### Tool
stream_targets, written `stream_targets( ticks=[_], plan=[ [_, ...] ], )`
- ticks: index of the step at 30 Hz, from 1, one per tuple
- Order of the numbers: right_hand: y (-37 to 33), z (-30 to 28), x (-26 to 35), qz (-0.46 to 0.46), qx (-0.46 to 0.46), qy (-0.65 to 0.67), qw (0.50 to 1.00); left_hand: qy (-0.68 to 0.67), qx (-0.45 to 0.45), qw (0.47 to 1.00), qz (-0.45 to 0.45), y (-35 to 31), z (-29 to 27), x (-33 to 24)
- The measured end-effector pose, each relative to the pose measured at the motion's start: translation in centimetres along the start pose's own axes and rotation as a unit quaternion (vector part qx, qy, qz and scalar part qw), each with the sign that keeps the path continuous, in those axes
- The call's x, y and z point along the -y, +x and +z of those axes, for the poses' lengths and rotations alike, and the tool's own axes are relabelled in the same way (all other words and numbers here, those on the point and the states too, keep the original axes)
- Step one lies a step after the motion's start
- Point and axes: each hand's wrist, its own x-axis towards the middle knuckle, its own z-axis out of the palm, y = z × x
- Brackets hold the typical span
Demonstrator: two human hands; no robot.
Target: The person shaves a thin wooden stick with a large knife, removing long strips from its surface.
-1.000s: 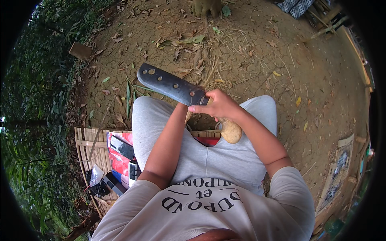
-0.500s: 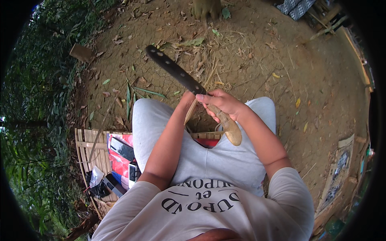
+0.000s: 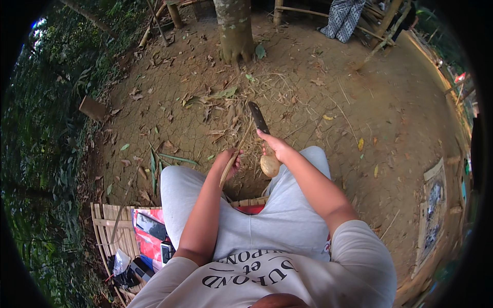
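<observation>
In my right hand (image 3: 278, 149) I grip a machete (image 3: 259, 118) by its wooden handle; the rounded, pale brown butt sticks out below my fingers. Its dark blade points away from me and slightly left, over the ground between my knees. My left hand (image 3: 226, 162) is closed around a thin tan strip (image 3: 245, 137), which looks like split bamboo or cane. The strip slants from my left wrist up toward the blade. Whether its far end touches the blade I cannot tell.
I sit on a bamboo slat bench (image 3: 105, 211). Left of my thigh, a phone (image 3: 150, 225) lies on a red cloth (image 3: 146, 242), near a black bag (image 3: 125, 277). Ahead stand a tree trunk (image 3: 234, 25) and a patterned cloth (image 3: 342, 19). Dry leaves litter the ground.
My hands have moved apart and farther down in the view. The machete has swung from pointing far left to pointing mostly ahead. My view has tilted up, showing more of the trunk.
</observation>
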Motion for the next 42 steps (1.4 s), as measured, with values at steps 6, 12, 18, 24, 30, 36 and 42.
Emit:
stream_targets(
  ticks=[6, 12, 18, 24, 30, 36, 42],
  plan=[
    [2.4, -0.4, -1.0, -0.039, -0.054, -0.034, 0.997, -0.042, 0.037, 0.998, 0.0, -3.2, 1.0, -0.1],
    [3.8, -0.9, -2.3, -0.032, -0.007, -0.036, 0.999, -0.091, 0.058, 0.994, 0.001, -4.7, -0.7, 0.9],
    [2.5, 0.3, -2.5, -0.026, -0.012, 0.005, 1.0, -0.116, 0.03, 0.993, -0.01, -9.2, 0.7, 0.1],
    [4.3, -1.2, -3.6, -0.023, -0.032, 0.034, 0.999, -0.171, 0.115, 0.977, -0.056, -10.7, 0.6, 0.4],
    [4.4, -1.0, -3.7, -0.023, -0.024, 0.059, 0.998, -0.175, 0.111, 0.977, -0.052, -11.5, -0.5, 0.2],
    [4.1, -1.3, -2.8, -0.034, -0.007, 0.073, 0.997, -0.076, 0.092, 0.993, 0.006, -11.9, -0.2, 0.3],
    [3.3, -1.3, -2.5, -0.032, -0.034, 0.076, 0.996, -0.033, 0.088, 0.996, 0.006, -12.6, 0.4, -0.2]
  ],
)
